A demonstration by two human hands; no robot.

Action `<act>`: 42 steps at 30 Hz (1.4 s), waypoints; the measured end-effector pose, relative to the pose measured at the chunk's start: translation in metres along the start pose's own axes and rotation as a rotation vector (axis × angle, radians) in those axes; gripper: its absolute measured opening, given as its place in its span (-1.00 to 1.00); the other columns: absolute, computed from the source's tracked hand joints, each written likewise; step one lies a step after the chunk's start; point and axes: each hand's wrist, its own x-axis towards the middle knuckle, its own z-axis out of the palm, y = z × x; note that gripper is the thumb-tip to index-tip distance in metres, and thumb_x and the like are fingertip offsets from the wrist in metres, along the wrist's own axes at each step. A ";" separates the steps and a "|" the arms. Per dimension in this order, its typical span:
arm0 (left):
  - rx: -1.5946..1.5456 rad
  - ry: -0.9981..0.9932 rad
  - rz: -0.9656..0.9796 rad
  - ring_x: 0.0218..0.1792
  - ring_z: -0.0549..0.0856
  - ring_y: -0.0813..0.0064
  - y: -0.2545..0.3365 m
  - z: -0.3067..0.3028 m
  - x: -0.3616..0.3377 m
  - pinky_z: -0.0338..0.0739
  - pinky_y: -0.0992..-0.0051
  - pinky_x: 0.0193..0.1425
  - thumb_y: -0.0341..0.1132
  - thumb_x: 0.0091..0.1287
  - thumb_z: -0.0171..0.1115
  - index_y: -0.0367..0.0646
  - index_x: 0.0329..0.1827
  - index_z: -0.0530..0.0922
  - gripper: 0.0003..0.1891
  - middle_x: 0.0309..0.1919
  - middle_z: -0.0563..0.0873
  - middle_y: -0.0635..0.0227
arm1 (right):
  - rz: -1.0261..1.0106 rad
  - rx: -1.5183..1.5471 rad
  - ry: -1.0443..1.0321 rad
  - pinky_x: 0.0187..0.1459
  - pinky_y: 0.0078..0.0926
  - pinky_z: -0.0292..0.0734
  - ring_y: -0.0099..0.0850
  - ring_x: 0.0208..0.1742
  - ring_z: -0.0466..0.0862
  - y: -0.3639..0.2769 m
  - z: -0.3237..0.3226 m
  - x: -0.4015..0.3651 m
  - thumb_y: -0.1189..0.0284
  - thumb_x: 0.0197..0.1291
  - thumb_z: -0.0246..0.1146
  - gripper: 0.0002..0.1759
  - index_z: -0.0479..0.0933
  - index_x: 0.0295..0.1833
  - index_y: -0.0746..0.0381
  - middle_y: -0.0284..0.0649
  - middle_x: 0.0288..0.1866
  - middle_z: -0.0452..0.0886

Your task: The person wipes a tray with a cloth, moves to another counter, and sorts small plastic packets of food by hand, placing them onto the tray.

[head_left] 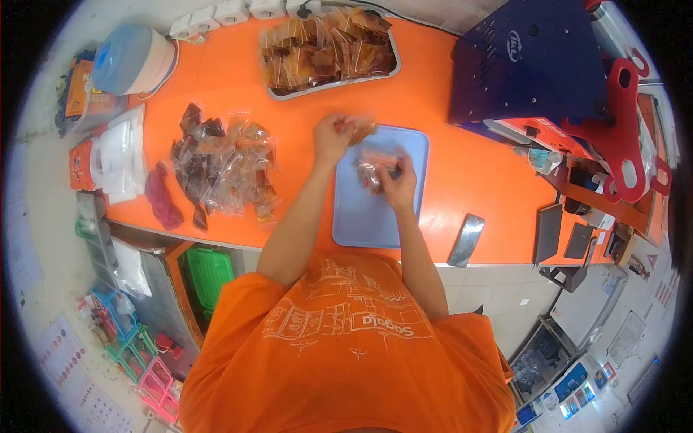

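My left hand [333,138] is closed at the upper left edge of the blue tray [368,224]. Pinched in its fingertips is a small clear plastic packet [364,131] with brownish contents, slightly blurred. Over the tray's upper half, my right hand [399,185] has its thumb and fingers closed on another clear zip packet [373,172] with dark and reddish contents. To the left of my left forearm lies a loose pile of similar packets [231,169], some dark and some amber. Beyond my hands, a metal tray [336,85] is filled with rows of amber packets.
A navy machine [527,65] with a red bracket [624,130] stands at the right. A phone [467,240] lies near the table's front edge. On the left are a dark red cloth [164,198], white plastic bags [123,159] and a blue-lidded container [130,61]. Power sockets [231,12] line the back.
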 end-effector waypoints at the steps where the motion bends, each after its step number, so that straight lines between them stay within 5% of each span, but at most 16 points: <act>1: -0.043 0.050 0.134 -0.10 0.76 0.41 0.003 0.003 -0.002 0.62 0.38 0.01 -0.42 0.29 0.40 -0.28 -0.06 0.68 -0.79 -0.24 0.79 0.26 | -0.106 -0.209 0.023 0.18 -0.18 0.50 -0.14 0.18 0.59 0.005 -0.002 0.000 0.42 0.15 0.49 -0.78 0.77 -0.08 0.21 -0.09 0.01 0.72; 7: -0.234 -0.521 0.142 -0.16 0.74 0.54 0.037 -0.034 -0.029 0.61 0.47 -0.04 -0.60 0.34 0.23 -0.25 -0.22 0.59 -0.93 -0.26 0.79 0.29 | -0.646 -0.505 0.080 0.33 -0.14 0.43 -0.10 0.40 0.49 -0.042 -0.023 -0.013 0.38 0.14 0.50 -0.79 0.79 -0.11 0.18 -0.04 0.19 0.68; 10: -0.316 -0.621 0.063 -0.19 0.73 0.57 0.024 -0.031 -0.031 0.60 0.52 -0.10 -0.56 0.39 0.23 -0.24 -0.16 0.60 -0.95 -0.27 0.77 0.34 | -0.390 -0.144 -0.151 0.28 -0.20 0.49 -0.06 0.28 0.59 -0.022 -0.022 -0.006 0.40 0.17 0.48 -0.78 0.78 -0.07 0.19 -0.05 0.14 0.71; 13: -0.427 -0.646 0.016 -0.21 0.71 0.59 0.007 -0.024 -0.025 0.60 0.52 -0.13 -0.53 0.44 0.21 -0.26 -0.11 0.58 -0.96 -0.28 0.76 0.35 | -0.179 -0.106 -0.114 0.18 -0.26 0.57 -0.09 0.16 0.68 -0.017 -0.019 -0.012 0.41 0.18 0.48 -0.77 0.77 -0.05 0.22 -0.07 0.04 0.75; 17: -0.521 -0.549 -0.082 -0.22 0.71 0.60 -0.016 -0.009 -0.019 0.60 0.53 -0.14 -0.51 0.46 0.21 -0.28 -0.07 0.56 -0.94 -0.25 0.76 0.34 | -0.249 -0.167 -0.037 0.10 -0.29 0.62 -0.15 0.09 0.72 -0.029 -0.022 -0.013 0.40 0.19 0.48 -0.76 0.77 -0.05 0.24 -0.05 -0.05 0.78; 20: -0.713 -0.286 -0.120 -0.17 0.73 0.54 -0.019 0.006 -0.012 0.62 0.51 -0.09 -0.46 0.50 0.20 -0.29 -0.01 0.55 -0.89 -0.22 0.77 0.31 | -0.394 -0.318 -0.083 -0.12 -0.36 0.73 -0.26 -0.05 0.76 -0.029 -0.030 -0.012 0.50 0.29 0.39 -0.83 0.77 -0.04 0.28 -0.05 -0.07 0.76; 22: -0.534 -0.192 0.159 -0.13 0.75 0.46 -0.022 0.013 -0.001 0.64 0.46 -0.03 -0.43 0.51 0.19 -0.29 0.05 0.53 -0.84 -0.15 0.78 0.23 | -0.164 -0.053 -0.266 -0.01 -0.32 0.68 -0.25 -0.04 0.76 -0.031 -0.029 -0.012 0.44 0.26 0.42 -0.79 0.75 -0.04 0.29 -0.07 -0.12 0.79; 23: -0.534 -0.190 0.160 -0.13 0.75 0.46 -0.025 0.013 0.004 0.64 0.46 -0.03 -0.43 0.51 0.19 -0.29 0.05 0.53 -0.84 -0.15 0.78 0.23 | -0.166 -0.054 -0.267 -0.01 -0.32 0.68 -0.25 -0.04 0.76 -0.032 -0.030 -0.010 0.44 0.26 0.42 -0.79 0.75 -0.04 0.29 -0.07 -0.12 0.79; 25: -0.387 -0.274 0.201 -0.04 0.76 0.39 -0.022 0.006 0.010 0.64 0.41 0.05 -0.40 0.51 0.19 -0.27 0.16 0.51 -0.77 -0.06 0.77 0.13 | 0.206 0.180 -0.415 -0.20 -0.43 0.72 -0.35 -0.21 0.78 -0.065 -0.024 -0.004 0.47 0.32 0.38 -0.79 0.72 -0.01 0.35 -0.11 -0.15 0.78; 28: -0.312 -0.153 0.176 0.01 0.77 0.33 -0.025 -0.003 0.008 0.65 0.38 0.05 -0.33 0.52 0.19 -0.20 0.26 0.51 -0.69 -0.01 0.76 0.07 | 0.277 0.352 -0.384 -0.37 -0.53 0.70 -0.44 -0.35 0.75 -0.035 0.008 0.024 0.49 0.36 0.35 -0.80 0.70 -0.01 0.40 -0.15 -0.17 0.76; 32: -0.228 -0.135 -0.041 0.22 0.68 0.10 0.002 -0.027 -0.018 0.58 0.25 0.25 -0.25 0.51 0.19 -0.25 0.42 0.42 -0.52 0.18 0.67 -0.06 | -0.001 0.047 -0.104 -0.21 -0.44 0.70 -0.35 -0.21 0.76 -0.020 0.038 0.041 0.42 0.33 0.39 -0.71 0.66 0.04 0.42 -0.09 -0.11 0.74; 34: 0.252 0.006 0.431 0.44 0.43 -0.12 0.001 -0.023 -0.037 0.31 0.08 0.51 -0.17 0.48 0.20 -0.36 0.50 0.29 -0.36 0.40 0.46 -0.14 | -0.211 -0.131 0.107 -0.02 -0.34 0.66 -0.22 -0.03 0.74 -0.005 0.046 0.043 0.30 0.34 0.38 -0.53 0.56 0.19 0.44 0.00 -0.02 0.70; 37: 0.442 -0.150 0.334 0.57 0.14 -0.23 -0.003 -0.015 -0.068 0.01 -0.02 0.63 -0.13 0.43 0.23 -0.46 0.53 0.21 -0.25 0.55 0.23 -0.17 | -0.196 -0.238 0.130 0.10 -0.26 0.59 -0.14 0.10 0.70 0.002 0.040 0.026 0.20 0.36 0.35 -0.38 0.44 0.32 0.43 0.09 0.05 0.67; 42: 0.432 0.015 0.274 0.43 0.30 -0.19 0.002 -0.004 -0.102 0.13 -0.05 0.53 -0.11 0.42 0.24 -0.37 0.49 0.30 -0.31 0.40 0.38 -0.13 | -0.010 -0.204 -0.029 0.09 -0.19 0.60 -0.05 0.06 0.71 -0.002 0.027 -0.008 0.18 0.42 0.26 -0.40 0.41 0.33 0.43 0.12 0.06 0.66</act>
